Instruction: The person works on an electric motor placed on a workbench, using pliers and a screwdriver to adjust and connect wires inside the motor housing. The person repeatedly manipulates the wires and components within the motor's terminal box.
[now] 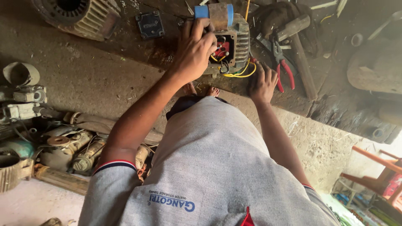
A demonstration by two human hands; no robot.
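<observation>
A small grey finned electric motor (239,42) stands on a dirty wooden bench (138,46). A blue-ended cylinder (214,13) is on top of it, and its terminal box shows red terminals and loose yellow wires (243,73). My left hand (194,47) is clasped over the motor at the terminal box, fingers curled onto it. My right hand (262,83) rests flat on the bench edge just right of the yellow wires, fingers spread and holding nothing. My bare feet (201,90) show below the bench edge.
Red-handled pliers (285,71) and a hammer (295,31) lie right of the motor. A dark square cover plate (150,25) and a large finned motor housing (79,14) sit at the bench's left. Old motor parts (63,146) are piled on the floor at left. A red wooden frame (377,167) stands at lower right.
</observation>
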